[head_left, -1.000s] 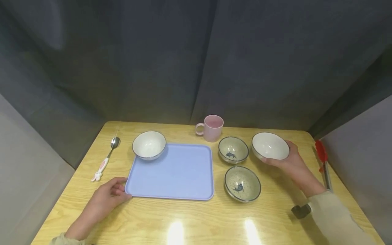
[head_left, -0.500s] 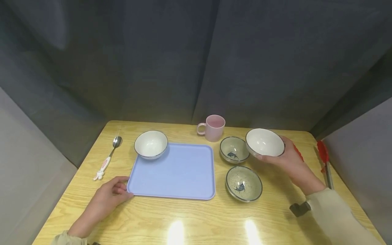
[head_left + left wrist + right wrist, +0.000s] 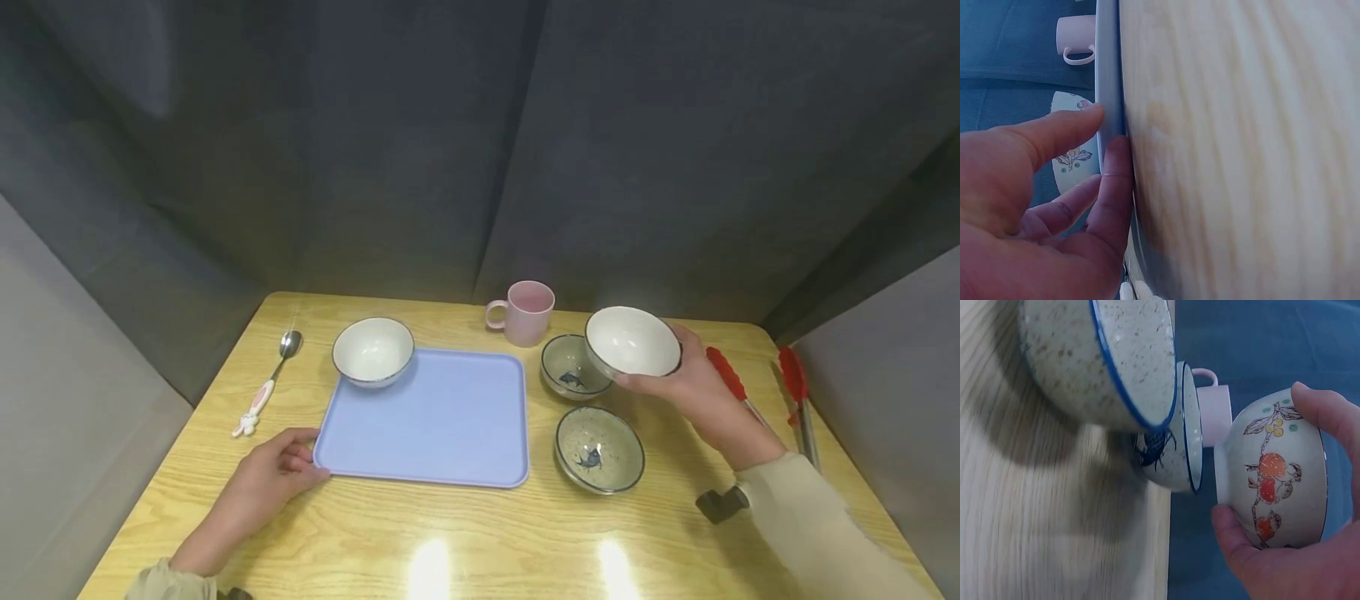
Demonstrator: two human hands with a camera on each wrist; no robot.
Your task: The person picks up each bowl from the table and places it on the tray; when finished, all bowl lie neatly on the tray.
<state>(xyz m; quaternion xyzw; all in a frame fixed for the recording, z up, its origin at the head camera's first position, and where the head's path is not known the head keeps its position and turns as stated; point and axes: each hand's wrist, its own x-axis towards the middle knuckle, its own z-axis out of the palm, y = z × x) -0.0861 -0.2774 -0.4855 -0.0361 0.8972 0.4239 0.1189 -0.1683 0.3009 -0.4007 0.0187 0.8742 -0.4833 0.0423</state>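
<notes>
My right hand [image 3: 697, 387] holds a white bowl [image 3: 633, 342] by its side, lifted off the table. Birds and a branch are painted on the outside of this bowl [image 3: 1272, 478], with my thumb near the rim and a finger at the base in the right wrist view. It overlaps the rear speckled fish bowl [image 3: 566, 367] in the head view. A second speckled fish bowl [image 3: 598, 450] stands nearer. My left hand [image 3: 266, 479] pinches the near left corner of a light blue tray [image 3: 427, 425], thumb and fingers on its rim [image 3: 1109, 69].
Another white bowl [image 3: 372, 354] sits at the tray's far left corner. Behind the tray stands a pink mug [image 3: 527, 315]. A rabbit-handled spoon [image 3: 262, 396] lies at left. Red-tipped tongs [image 3: 726, 372] lie at right, partly behind my right arm. A dark curtain [image 3: 390, 150] hangs behind the table.
My right hand has carried the white bowl leftward and slightly up, toward the rear fish bowl, uncovering more of the tongs. The left hand stays at the tray corner.
</notes>
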